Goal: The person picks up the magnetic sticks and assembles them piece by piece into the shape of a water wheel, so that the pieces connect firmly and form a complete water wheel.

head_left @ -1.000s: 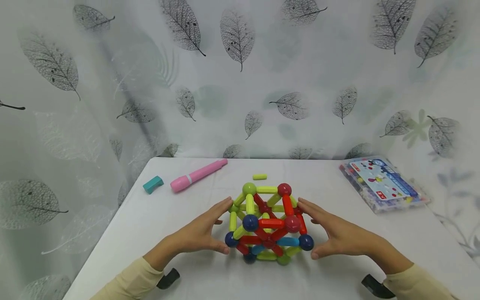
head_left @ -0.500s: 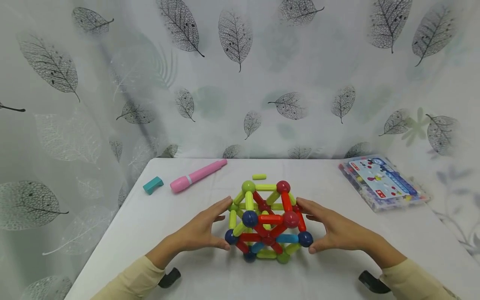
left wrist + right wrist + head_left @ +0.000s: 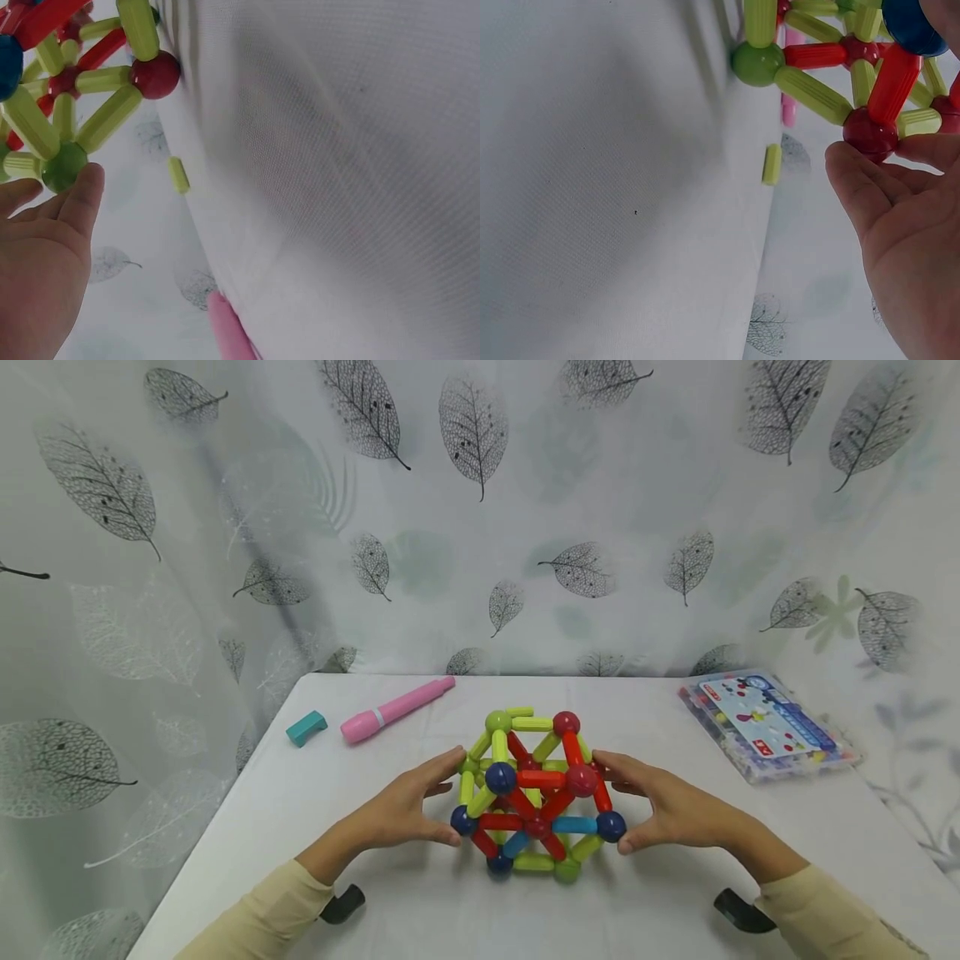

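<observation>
A model of magnetic rods and balls (image 3: 540,778) stands between my hands, built from green and red rods, a few blue ones, and green, red and dark blue balls. My left hand (image 3: 401,806) holds its left side, the fingers at a green ball (image 3: 64,166) and the thumb by a dark blue ball (image 3: 463,821). On the other side my right hand (image 3: 671,806) grips it, fingertips against a red ball (image 3: 870,135) and thumb near another dark blue ball (image 3: 611,827). Whether the base touches the table is hard to tell.
Behind the model lies a loose green rod (image 3: 520,711), partly hidden. A pink tube-shaped object (image 3: 397,710) and a teal block (image 3: 307,728) lie at the back left of the white table (image 3: 360,910). A clear case with a printed sheet (image 3: 768,722) rests at the back right.
The model has risen or tipped back slightly, its upper part shifting more than its base, and now overlaps the loose green rod. Both hands have moved up a little with it.
</observation>
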A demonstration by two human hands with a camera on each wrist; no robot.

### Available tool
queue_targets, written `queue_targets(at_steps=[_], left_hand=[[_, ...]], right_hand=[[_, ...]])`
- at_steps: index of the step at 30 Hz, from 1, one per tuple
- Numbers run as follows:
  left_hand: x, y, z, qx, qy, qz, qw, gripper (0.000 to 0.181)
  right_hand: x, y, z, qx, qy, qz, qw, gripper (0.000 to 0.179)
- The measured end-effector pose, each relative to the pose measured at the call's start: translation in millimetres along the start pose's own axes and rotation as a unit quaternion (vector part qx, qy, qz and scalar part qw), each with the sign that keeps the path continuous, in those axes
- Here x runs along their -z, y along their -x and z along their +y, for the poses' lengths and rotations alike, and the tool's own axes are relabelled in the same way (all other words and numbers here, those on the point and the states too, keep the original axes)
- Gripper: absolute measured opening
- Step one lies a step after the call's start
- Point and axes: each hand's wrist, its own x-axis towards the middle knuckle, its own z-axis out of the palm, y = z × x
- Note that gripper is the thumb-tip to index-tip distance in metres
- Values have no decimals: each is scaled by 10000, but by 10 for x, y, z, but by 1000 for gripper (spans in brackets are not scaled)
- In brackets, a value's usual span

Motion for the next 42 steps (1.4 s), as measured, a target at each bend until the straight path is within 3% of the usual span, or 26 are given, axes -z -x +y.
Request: queue_targets(at_steps=[42], left_hand=[[27,-18,10,-40,133,-71,9999,110]], right_hand=[[24,-43,32,74,-181,-154,9997,103]])
